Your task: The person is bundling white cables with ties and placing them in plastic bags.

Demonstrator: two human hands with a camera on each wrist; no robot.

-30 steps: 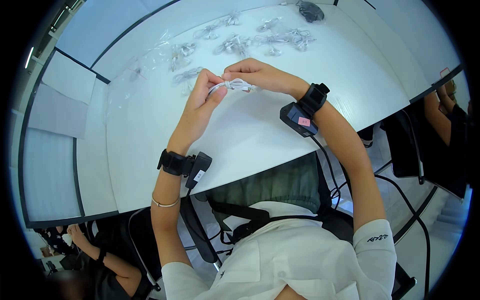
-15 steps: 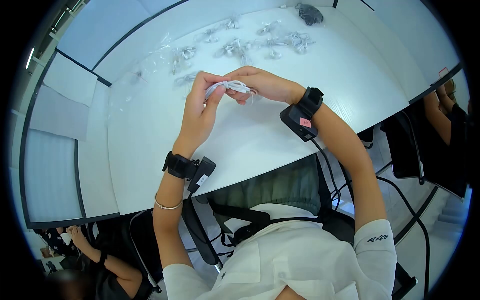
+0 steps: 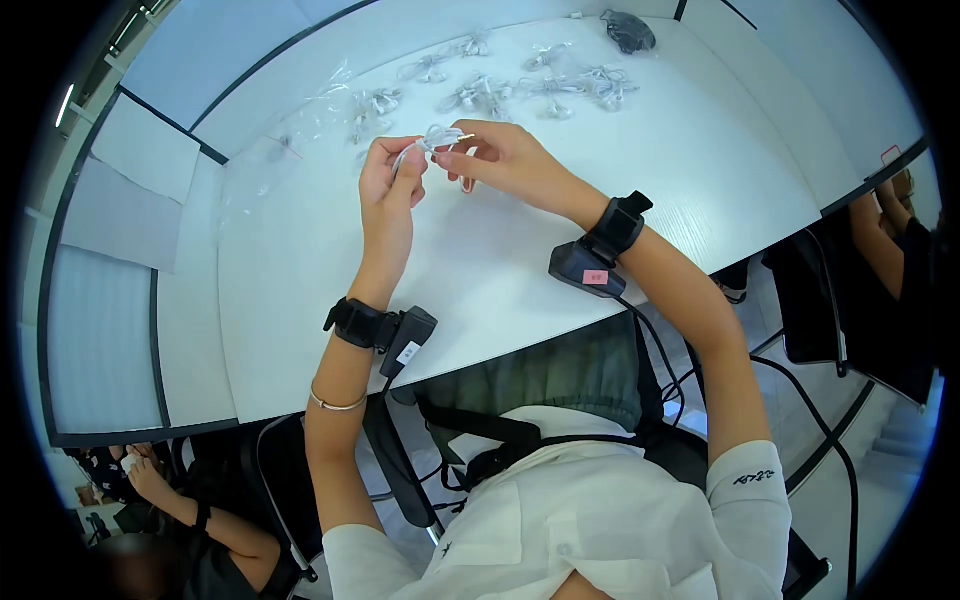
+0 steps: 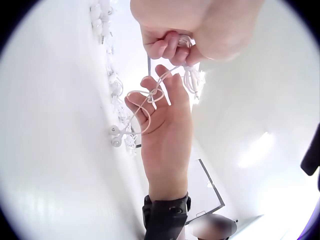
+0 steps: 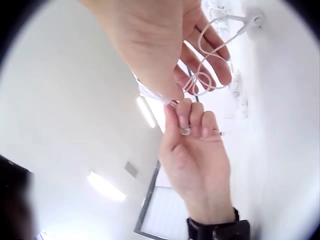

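Observation:
A pair of white wired earphones, its cable bunched in folds (image 3: 436, 138), is between the two hands above the table. My left hand (image 3: 388, 190) pinches the bunch between thumb and curled fingers. Beside it, my right hand (image 3: 515, 160) has its fingers apart and loosely extended, the thumb close to the bunch. Loose cable loops (image 4: 152, 94) drape across the right fingers in the left wrist view. From them dangle two white earbuds (image 4: 115, 135). A thin plug tip (image 3: 466, 136) sticks out of the bunch toward the right hand.
On the white table (image 3: 500, 270) several bagged earphone bundles (image 3: 480, 95) lie beyond the hands. Clear plastic (image 3: 320, 100) is at the far left, a dark bag (image 3: 628, 32) at the far right. Low panels edge the table. Another person's arm (image 3: 225, 530) shows at lower left.
Both hands have shifted slightly left, and the bunch now stands more upright in the left hand. The right fingers have come off the bunch and spread, with loose cable beside them.

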